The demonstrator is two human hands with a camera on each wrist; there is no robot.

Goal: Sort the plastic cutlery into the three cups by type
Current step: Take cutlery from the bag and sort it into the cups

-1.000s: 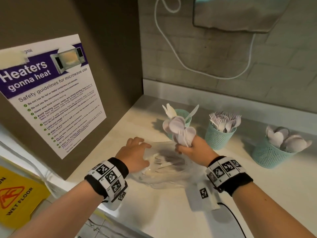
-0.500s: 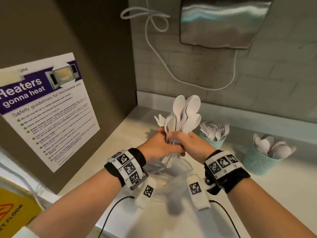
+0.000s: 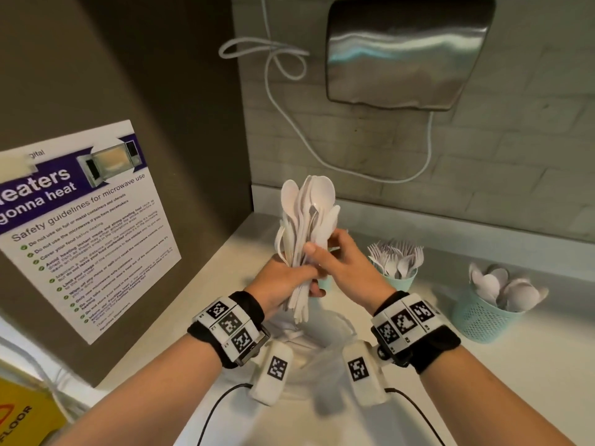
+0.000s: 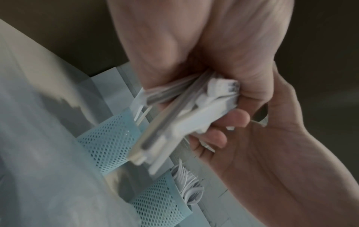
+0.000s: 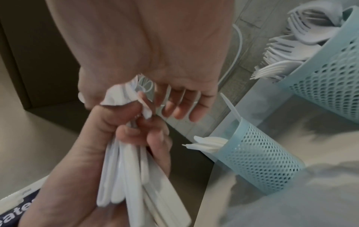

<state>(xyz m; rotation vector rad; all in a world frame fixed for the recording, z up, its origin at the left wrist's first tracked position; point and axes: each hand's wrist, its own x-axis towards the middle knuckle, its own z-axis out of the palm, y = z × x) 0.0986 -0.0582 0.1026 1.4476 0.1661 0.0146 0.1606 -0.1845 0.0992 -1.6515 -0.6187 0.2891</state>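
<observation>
A bundle of white plastic cutlery (image 3: 306, 220), mostly spoons, stands upright above the counter. My left hand (image 3: 289, 280) grips its handles from the left. My right hand (image 3: 325, 249) pinches it higher up, thumb in front and fingers behind. In the right wrist view the bundle's handles (image 5: 136, 184) fan out below the left fist. The fork cup (image 3: 397, 275) and the spoon cup (image 3: 486, 313) stand to the right. Most of the knife cup (image 5: 258, 162) is hidden behind my hands in the head view; only a sliver of teal shows.
A clear plastic bag (image 3: 322, 346) lies on the white counter (image 3: 531, 381) under my wrists. A dark panel with a microwave poster (image 3: 83, 226) walls the left side. A metal dispenser (image 3: 405, 56) and white cable (image 3: 289, 123) hang on the tiled back wall.
The right hand lifted the cutlery bundle out of the bag. The left hand left the bag and took hold of the handles. The right hand has slid higher up the bundle.
</observation>
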